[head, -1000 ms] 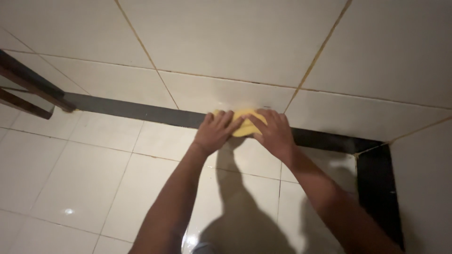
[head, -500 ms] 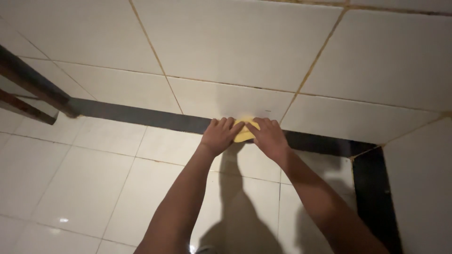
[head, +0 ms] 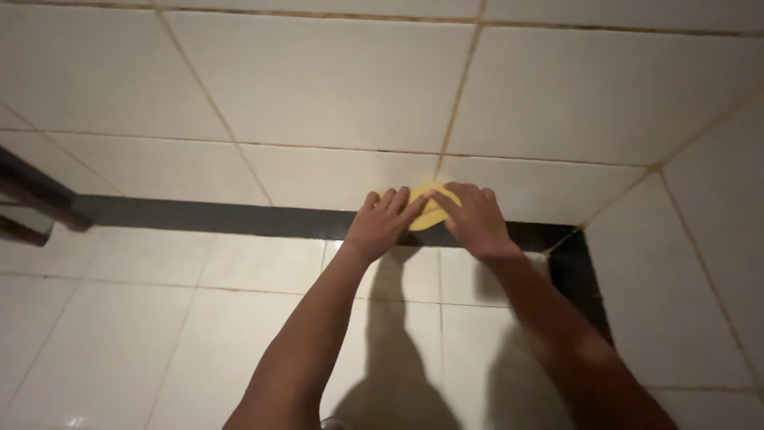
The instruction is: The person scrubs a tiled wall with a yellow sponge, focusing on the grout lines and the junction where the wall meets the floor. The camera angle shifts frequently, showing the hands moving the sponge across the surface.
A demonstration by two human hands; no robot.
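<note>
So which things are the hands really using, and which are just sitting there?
In use:
left hand
right hand
yellow sponge, pressed under both hands
black tile strip

Just there:
white tiles
dark bars at the left edge

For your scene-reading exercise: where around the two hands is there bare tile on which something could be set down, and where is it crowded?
Bare white floor tiles lie left of the left forearm, up to the dark strip. A narrower bare patch lies between the forearms. It is crowded at the strip, where the left hand and right hand press on the yellow cloth.
</note>
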